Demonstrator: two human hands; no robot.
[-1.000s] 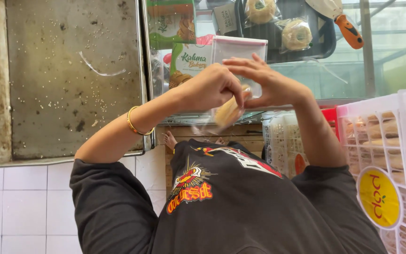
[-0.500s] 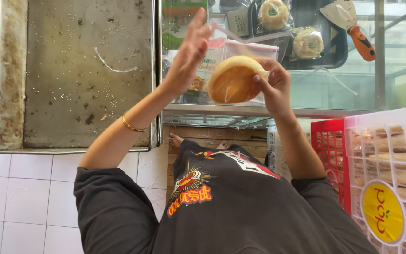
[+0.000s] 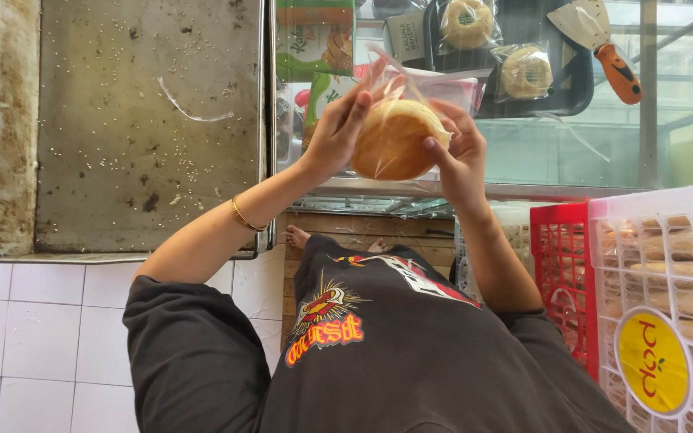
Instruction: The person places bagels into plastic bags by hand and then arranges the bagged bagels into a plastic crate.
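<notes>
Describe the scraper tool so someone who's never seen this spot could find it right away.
Start at the big metal baking tray, then look across past both hands to the black tray holding wrapped pastries. The scraper lies on that tray's far corner; its orange handle and flat metal blade set it apart from the round pastries.

A worn metal baking tray (image 3: 122, 128) lies on the left. A black tray (image 3: 559, 88) holding wrapped buns (image 3: 467, 22) sits far right, an orange-handled scraper (image 3: 603, 40) beside it. Near right stand red (image 3: 559, 265) and white crates (image 3: 667, 305).

bun (image 3: 395, 140): round, golden-brown, smooth top, held up on edge between both hands
bag (image 3: 411, 84): thin clear plastic, wrapped loosely around the bun, open end crumpled above it
</notes>
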